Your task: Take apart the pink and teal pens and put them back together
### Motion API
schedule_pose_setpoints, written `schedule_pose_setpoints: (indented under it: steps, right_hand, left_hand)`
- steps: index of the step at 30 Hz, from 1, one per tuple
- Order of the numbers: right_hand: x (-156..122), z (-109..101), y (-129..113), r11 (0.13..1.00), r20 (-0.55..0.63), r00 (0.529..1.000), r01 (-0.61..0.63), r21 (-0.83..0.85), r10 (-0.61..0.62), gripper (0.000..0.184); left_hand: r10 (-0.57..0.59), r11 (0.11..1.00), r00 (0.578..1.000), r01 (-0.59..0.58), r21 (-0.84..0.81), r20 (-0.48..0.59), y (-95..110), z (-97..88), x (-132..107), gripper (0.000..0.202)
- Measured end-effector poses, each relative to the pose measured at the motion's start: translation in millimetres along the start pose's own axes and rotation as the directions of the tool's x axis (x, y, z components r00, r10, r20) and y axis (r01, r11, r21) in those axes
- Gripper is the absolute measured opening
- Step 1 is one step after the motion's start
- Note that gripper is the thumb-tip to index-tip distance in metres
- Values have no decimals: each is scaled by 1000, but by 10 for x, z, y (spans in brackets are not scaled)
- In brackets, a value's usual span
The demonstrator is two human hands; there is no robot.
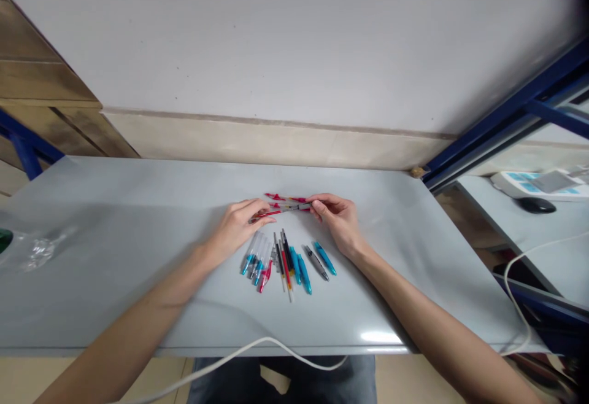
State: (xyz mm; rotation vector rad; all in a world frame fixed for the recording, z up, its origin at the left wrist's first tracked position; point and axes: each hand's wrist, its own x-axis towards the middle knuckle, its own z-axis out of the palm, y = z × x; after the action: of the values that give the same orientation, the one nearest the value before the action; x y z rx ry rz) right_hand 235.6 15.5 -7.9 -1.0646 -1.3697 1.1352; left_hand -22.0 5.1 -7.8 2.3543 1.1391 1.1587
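Note:
My left hand point(240, 221) pinches the end of a red pen refill point(270, 214), thumb and fingers closed on it. The refill runs across to my right hand point(339, 217), whose thumb and fingers grip a grey pen part point(304, 206) at the refill's other end. Whether the refill is inside that part I cannot tell. Just behind lies a red pen point(278, 196), partly covered by my right fingers. Nearer me are clear pen barrels point(257, 255) with coloured clips, black and red refills point(284, 256), blue pen front halves point(304, 275) and a grey one point(316, 263).
A crumpled clear plastic bag point(41, 250) lies at the left of the grey table point(138, 220). A white cable point(257, 341) crosses the front edge. To the right, a second table carries a black mouse point(537, 205) and a white device point(543, 184). A wall stands behind.

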Motion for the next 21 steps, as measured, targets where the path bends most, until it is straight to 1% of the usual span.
schedule_pose_setpoints:
  steps: [4, 7, 12, 21]
  right_hand:
    - [9, -16, -3, 1000, 26, 1000, 15, -23, -15, 27]
    - [19, -23, 24, 999, 43, 999, 0, -47, 2, 30]
    - [27, -26, 49, 997, 48, 999, -9, -71, 13, 31]
    - [19, -15, 11, 998, 54, 998, -17, -54, 20, 31]
  left_hand:
    - [48, 999, 998, -48, -15, 40, 8, -9, 14, 16]
    - [63, 998, 996, -63, -14, 64, 20, -13, 21, 14]
    - [51, 999, 996, -51, -9, 66, 16, -14, 22, 14]
    - [38, 999, 996, -38, -5, 79, -14, -5, 16, 15]
